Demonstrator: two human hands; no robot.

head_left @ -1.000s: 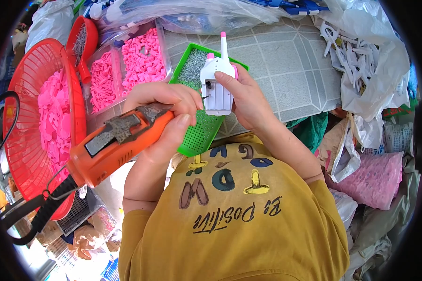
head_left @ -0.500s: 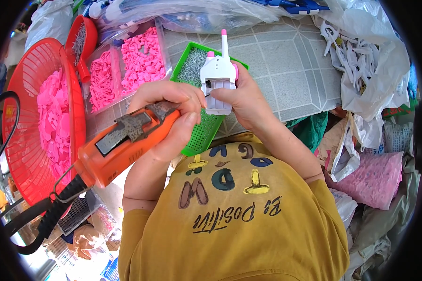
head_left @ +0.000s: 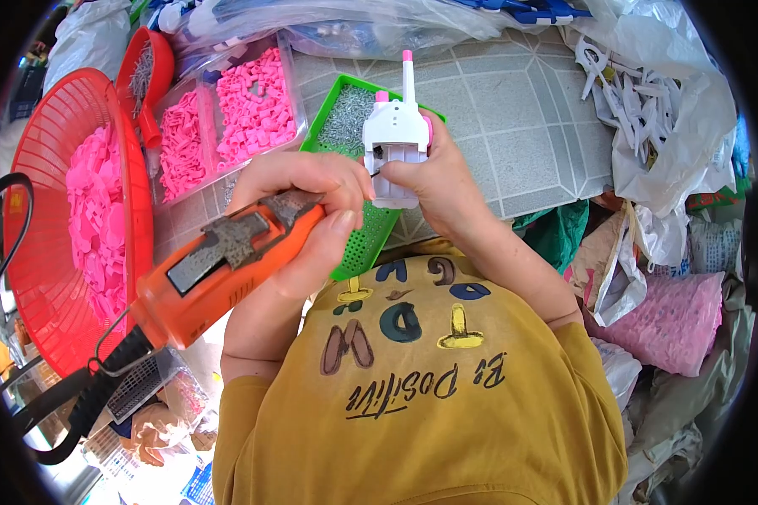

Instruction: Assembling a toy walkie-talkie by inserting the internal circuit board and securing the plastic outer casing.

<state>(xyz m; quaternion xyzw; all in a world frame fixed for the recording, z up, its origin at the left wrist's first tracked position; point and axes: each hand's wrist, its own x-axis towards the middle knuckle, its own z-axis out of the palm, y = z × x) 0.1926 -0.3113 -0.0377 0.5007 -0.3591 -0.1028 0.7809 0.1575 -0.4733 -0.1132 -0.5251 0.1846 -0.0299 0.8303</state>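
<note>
Left hand [head_left: 312, 202]: centre of the frame, fingers wrapped tight around an orange electric screwdriver [head_left: 227, 261], whose body slants down toward the lower left, a black cord [head_left: 59, 412] trailing from its rear end. Its tip meets the toy at centre.

Right hand [head_left: 446, 185]: just right of centre, clamped around a white toy walkie-talkie [head_left: 394, 143] with pink antenna and pink knobs, held upright above the tray.

Green perforated tray [head_left: 358, 244]: upper centre, holding small metal screws [head_left: 345, 122].

Red round basket [head_left: 34, 168]: left edge, filled with pink plastic parts.

Clear bags of pink pieces [head_left: 227, 118]: upper left.

White plastic parts in a bag [head_left: 640, 109]: upper right.
</note>
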